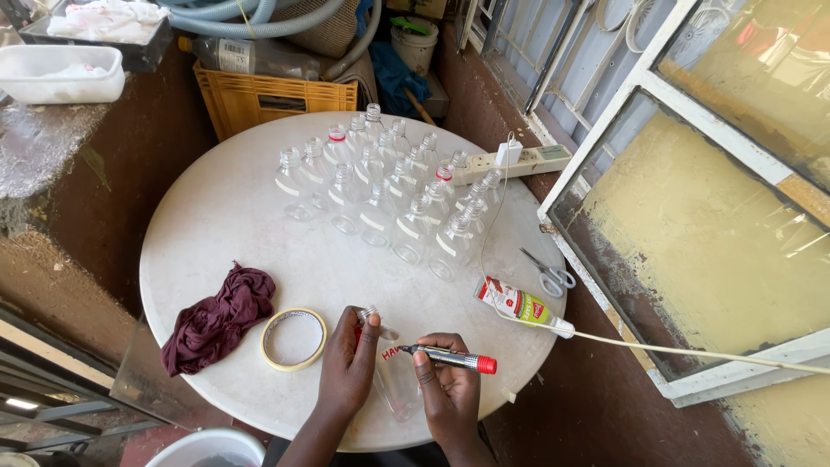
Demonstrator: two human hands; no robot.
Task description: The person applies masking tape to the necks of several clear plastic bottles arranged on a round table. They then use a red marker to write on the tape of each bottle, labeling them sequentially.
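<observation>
Presently we letter a clear bottle (391, 374) | left hand (350, 363) clasps it; right hand (448, 389) grips red-capped marker (450, 358) | next, we judge: steady tip, continued strokes

Centre: clear plastic bottles (380, 195) on a round white table (225, 225). Lower left: crumpled maroon cloth (216, 317), cream tape roll (294, 339). Bottom centre: black marker with red cap (450, 358); upper left: yellow plastic crate (259, 99).

You are looking at a clear plastic bottle (391, 367) lying on its side near the table's front edge, its open, uncapped neck pointing away from you. Red lettering is showing on its wall, though it is probably unfinished. A marker (450, 358) with a dark barrel and red cap is lying across it, tip on the plastic.
</observation>
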